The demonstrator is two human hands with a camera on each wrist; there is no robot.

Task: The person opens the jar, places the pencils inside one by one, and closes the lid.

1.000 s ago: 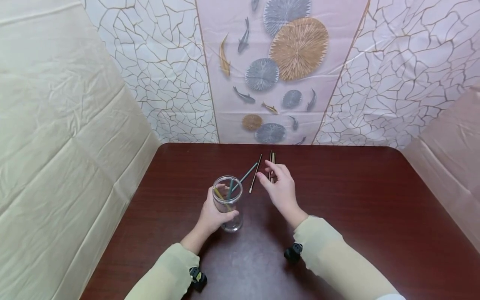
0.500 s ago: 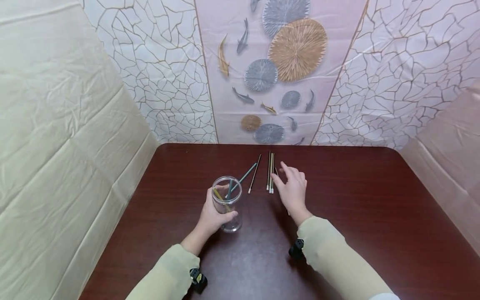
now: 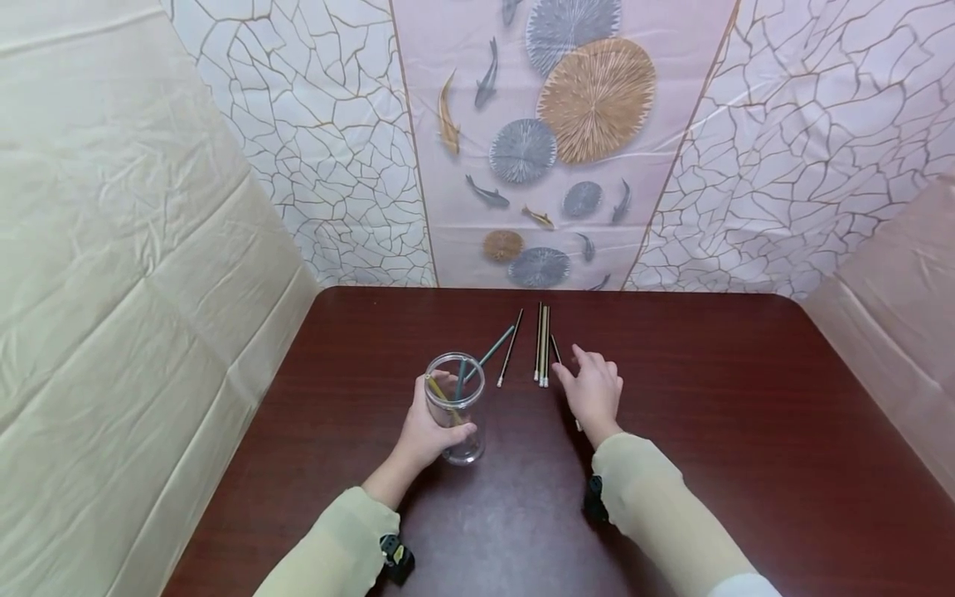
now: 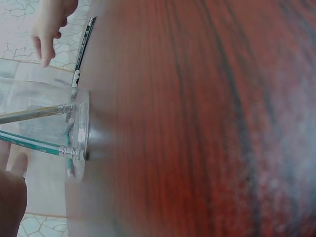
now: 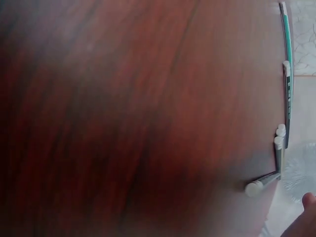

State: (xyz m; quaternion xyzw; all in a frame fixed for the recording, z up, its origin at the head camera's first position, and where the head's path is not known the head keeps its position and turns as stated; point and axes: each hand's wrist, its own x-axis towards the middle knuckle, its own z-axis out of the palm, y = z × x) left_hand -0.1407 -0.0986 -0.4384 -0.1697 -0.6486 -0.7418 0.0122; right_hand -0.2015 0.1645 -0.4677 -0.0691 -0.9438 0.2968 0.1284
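My left hand (image 3: 429,427) grips a clear jar (image 3: 473,419) standing on the table, thumb across its near side. A yellow pencil (image 3: 440,390) and a teal pencil (image 4: 34,144) lean inside it. My right hand (image 3: 594,394) hovers over a dark pencil (image 3: 555,348), fingers loosely bent and holding nothing; the hand hides the pencil's middle. In the right wrist view, this pencil's white eraser end (image 5: 254,188) points toward the camera, and a fingertip (image 5: 309,200) shows at the lower right edge.
Left of the right hand, several dark and gold pencils (image 3: 542,348) lie side by side. Between them and the jar are one dark pencil (image 3: 510,352) and a teal pencil (image 3: 498,342) on the brown table (image 3: 716,414). Patterned cloth (image 3: 358,149) hangs behind the table's far edge.
My right hand has moved right and nearer to me, from above the row of pencils to above the separate dark pencil. The left hand and jar stay in place.
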